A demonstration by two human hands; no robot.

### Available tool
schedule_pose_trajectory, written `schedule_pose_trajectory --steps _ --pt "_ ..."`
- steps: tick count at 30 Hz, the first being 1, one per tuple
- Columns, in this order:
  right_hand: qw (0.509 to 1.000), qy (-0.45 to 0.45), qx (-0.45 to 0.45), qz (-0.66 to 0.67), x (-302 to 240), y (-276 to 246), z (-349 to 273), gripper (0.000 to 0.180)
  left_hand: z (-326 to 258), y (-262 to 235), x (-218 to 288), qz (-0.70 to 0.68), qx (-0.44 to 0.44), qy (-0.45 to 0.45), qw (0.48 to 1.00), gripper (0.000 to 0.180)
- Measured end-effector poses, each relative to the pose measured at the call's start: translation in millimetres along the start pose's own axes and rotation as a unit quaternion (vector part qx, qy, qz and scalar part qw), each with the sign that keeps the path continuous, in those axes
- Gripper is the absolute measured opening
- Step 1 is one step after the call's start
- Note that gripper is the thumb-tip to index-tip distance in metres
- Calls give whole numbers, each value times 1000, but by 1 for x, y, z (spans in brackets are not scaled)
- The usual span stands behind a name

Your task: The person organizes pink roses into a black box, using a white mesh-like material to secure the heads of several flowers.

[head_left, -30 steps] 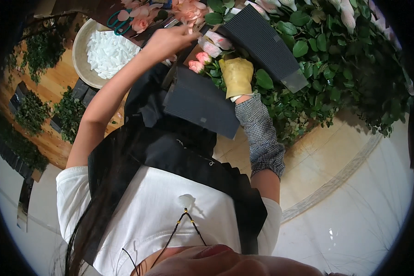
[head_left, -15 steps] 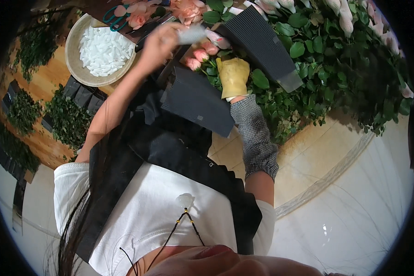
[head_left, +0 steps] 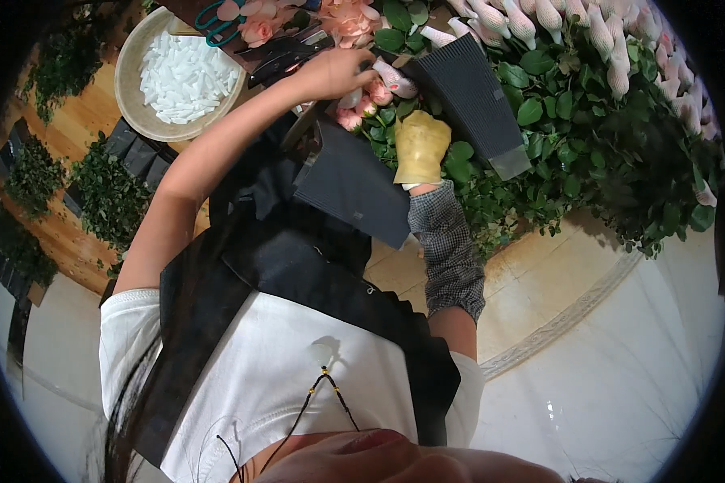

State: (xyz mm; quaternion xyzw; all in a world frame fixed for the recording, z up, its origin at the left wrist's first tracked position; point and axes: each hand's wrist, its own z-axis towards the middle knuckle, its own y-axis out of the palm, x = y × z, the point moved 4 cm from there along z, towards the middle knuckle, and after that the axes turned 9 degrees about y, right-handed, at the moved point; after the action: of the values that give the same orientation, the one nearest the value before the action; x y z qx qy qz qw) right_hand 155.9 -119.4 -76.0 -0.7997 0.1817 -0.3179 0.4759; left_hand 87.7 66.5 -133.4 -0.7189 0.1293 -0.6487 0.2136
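Note:
My bare left hand (head_left: 342, 74) is closed at the pink rose heads, its fingertips beside a rose bud in a white mesh sleeve (head_left: 395, 79). A pale mesh sleeve (head_left: 350, 99) shows just under its fingers, partly hidden. Bare pink roses (head_left: 368, 105) sit right below. My right hand (head_left: 421, 146), in a yellow glove, is curled round the leafy rose stems under these heads; its fingertips are hidden. Dark corrugated sheets lie on either side: one corrugated board (head_left: 354, 185) to the left of the glove, another corrugated board (head_left: 467, 101) to its right.
A round bowl (head_left: 124, 101) of white mesh sleeves stands at the left. Teal-handled scissors (head_left: 215, 28) and loose pink petals (head_left: 350, 22) lie at the top. Many sleeved roses (head_left: 519, 26) with dense foliage (head_left: 588, 153) fill the right. Leafy bundles (head_left: 113, 197) lie far left.
My left hand has moved right and slightly down, bringing the white mesh sleeve to the rose heads. My gloved right hand has shifted a little right and down with the stems.

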Motion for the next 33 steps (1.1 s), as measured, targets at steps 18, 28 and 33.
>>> schedule_pose_trajectory --steps 18,28,33 --pt "977 152 89 117 20 28 10 18 -64 -93 9 -95 174 -87 976 13" --pt "981 153 -83 89 20 20 8 30 -6 -11 47 5 -19 77 997 46" --pt "982 145 32 116 21 23 8 25 8 16 58 151 40 220 963 30"
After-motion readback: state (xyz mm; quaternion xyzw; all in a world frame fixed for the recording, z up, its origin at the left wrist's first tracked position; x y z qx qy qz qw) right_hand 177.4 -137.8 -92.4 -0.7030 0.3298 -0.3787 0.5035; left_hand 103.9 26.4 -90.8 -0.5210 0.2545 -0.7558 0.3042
